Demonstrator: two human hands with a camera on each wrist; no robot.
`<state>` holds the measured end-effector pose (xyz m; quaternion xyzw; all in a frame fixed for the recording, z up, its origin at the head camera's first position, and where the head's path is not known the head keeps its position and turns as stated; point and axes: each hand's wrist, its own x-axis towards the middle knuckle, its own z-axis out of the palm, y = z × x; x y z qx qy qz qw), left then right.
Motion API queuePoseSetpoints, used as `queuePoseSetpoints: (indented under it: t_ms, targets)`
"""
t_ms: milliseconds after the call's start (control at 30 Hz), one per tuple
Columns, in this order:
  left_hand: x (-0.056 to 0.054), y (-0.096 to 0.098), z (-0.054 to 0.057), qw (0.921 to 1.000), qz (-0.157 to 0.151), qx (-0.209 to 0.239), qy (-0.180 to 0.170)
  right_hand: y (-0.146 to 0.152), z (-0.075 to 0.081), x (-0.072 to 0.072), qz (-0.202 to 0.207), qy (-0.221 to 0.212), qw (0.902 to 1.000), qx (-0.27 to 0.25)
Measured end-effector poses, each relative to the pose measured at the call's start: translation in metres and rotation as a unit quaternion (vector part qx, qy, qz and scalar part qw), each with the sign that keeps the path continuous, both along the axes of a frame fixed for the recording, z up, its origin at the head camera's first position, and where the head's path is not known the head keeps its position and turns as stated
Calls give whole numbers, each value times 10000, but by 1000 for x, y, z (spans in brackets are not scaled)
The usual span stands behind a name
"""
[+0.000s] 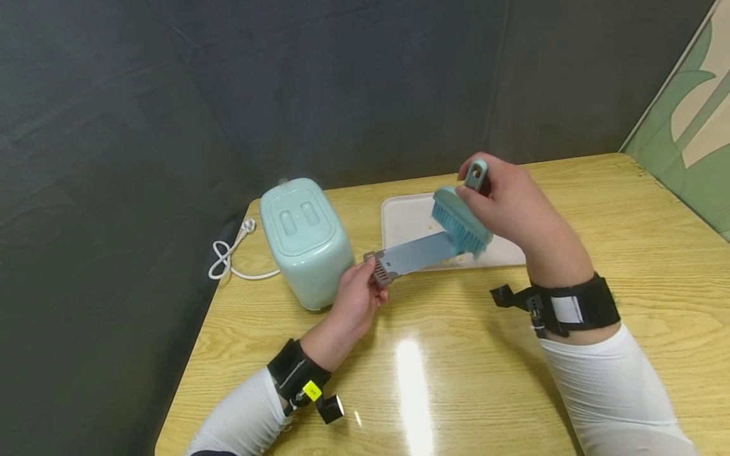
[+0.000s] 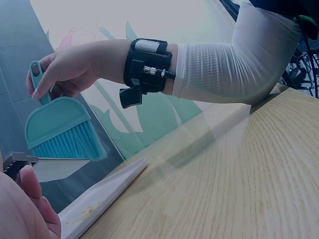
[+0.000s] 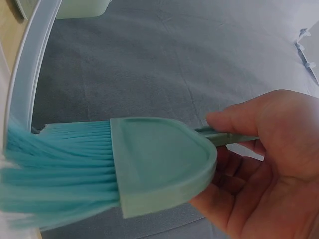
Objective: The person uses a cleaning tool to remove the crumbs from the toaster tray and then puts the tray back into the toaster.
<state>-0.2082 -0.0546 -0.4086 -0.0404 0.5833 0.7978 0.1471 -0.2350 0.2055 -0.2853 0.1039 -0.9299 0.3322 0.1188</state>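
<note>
My left hand (image 1: 355, 297) pinches the grey slotted end of a flat metal crumb tray (image 1: 419, 252), which points right over a white tray (image 1: 399, 218). In my right hand (image 1: 510, 199) is the handle of a light teal hand brush (image 1: 461, 212). Its blue bristles (image 3: 65, 169) touch the far end of the crumb tray and fan out there in the right wrist view. Yellowish crumbs (image 2: 89, 209) lie on the white tray below. Just left of the crumb tray stands a mint toaster (image 1: 302, 237), its top covered by a lid with two oblong marks.
The toaster's white cord and plug (image 1: 228, 253) lie at the table's left edge. A dark cloth (image 1: 353, 95) hangs behind the wooden table (image 1: 456, 367). At the far right is a panel with a leaf pattern (image 1: 690, 126).
</note>
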Motion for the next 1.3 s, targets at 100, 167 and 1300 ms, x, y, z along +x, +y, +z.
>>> queuePoseSetpoints:
  t_ms: [100, 167, 1300]
  targets:
    - [0, 0, 0, 10000, -17, 17, 7, 0, -1, -1, 22, 77, 10000, -14]
    - [0, -1, 0, 10000, -47, 27, 21, 0, -2, -2, 17, 160, 9999, -20]
    - [-2, 0, 2, 9999, -85, 53, -21, 0, -4, -6, -577, 1250, 9687, -2063]
